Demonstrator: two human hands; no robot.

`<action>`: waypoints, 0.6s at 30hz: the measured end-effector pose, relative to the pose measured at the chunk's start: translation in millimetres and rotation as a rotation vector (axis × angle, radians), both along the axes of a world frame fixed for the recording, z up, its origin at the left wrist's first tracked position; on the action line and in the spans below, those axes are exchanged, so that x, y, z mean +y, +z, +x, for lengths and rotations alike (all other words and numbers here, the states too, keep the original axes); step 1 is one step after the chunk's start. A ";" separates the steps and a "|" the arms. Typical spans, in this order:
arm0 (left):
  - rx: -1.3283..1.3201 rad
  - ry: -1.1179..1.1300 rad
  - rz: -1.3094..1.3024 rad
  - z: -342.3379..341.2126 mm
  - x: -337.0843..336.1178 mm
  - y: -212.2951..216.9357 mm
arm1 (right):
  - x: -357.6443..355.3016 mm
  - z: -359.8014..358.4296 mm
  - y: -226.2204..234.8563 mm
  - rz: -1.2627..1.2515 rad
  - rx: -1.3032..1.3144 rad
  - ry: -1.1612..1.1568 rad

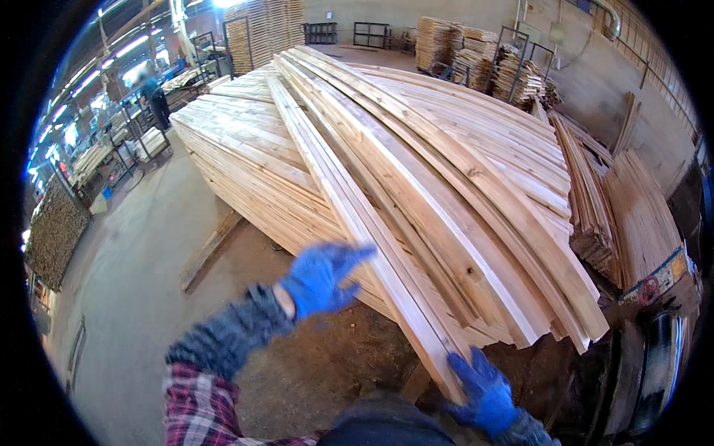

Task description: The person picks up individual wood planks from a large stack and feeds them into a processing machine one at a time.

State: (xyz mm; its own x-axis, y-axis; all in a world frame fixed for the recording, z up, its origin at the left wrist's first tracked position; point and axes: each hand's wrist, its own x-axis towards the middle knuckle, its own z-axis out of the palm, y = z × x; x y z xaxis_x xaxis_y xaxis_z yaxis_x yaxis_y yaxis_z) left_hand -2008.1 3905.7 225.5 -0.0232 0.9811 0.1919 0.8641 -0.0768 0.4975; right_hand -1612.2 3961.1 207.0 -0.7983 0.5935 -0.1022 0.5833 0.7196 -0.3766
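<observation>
A large stack of pale wooden boards (253, 215) fills the middle, with several long boards lying loose on top. My left hand (320, 279), in a blue glove, is slightly blurred beside the left edge of a long narrow wooden board (370, 256). Its fingers are spread and it holds nothing. At the near end of that board, my right hand (483, 394), also gloved in blue, grips the end from the right side. Parts of its fingers are hidden. More long boards (446, 238) lie to the right, their near ends jutting past the stack.
A wooden beam (212, 251) pokes out under the stack's left side. Leaning boards (643, 215) and a bundle of dark strips (595, 208) stand at right. Stacked lumber (439, 44) lines the far wall. A person (155, 97) stands far left near workbenches.
</observation>
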 end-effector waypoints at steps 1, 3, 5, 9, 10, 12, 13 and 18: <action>0.468 -0.065 0.192 -19.2 26.3 8.5 | -10.4 27.6 1.6 0.065 0.047 -0.006; 0.741 -0.041 -0.087 -67.7 67.2 -1.2 | -28.1 78.5 10.3 0.105 0.041 -0.012; 0.985 -0.030 -0.212 -110.4 111.6 -24.4 | -38.9 125.4 16.9 0.085 -0.019 -0.041; 0.882 -0.322 0.115 -137.4 176.1 -33.7 | -58.2 209.8 12.6 0.136 -0.093 -0.141; 0.820 -0.299 0.045 -132.9 188.2 -30.1 | -60.6 227.9 6.4 0.028 -0.119 -0.243; 0.706 -0.305 0.001 -138.3 195.0 -34.1 | -62.1 234.4 12.5 0.078 -0.087 -0.251; 0.735 -0.309 0.032 -138.6 202.0 -44.0 | -60.8 234.4 11.9 0.089 -0.090 -0.253; 0.883 -0.247 0.108 -160.7 182.9 -70.9 | -47.4 256.0 -21.0 0.160 -0.044 -0.197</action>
State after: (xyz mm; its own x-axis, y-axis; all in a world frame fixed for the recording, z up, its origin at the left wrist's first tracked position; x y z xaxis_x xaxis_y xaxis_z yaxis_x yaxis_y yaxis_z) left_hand -2168.8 4088.6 154.6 0.3827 0.9145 0.1310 0.8795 -0.3172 -0.3547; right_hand -1356.2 3913.7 186.0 -0.6622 0.7489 -0.0264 0.7317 0.6386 -0.2384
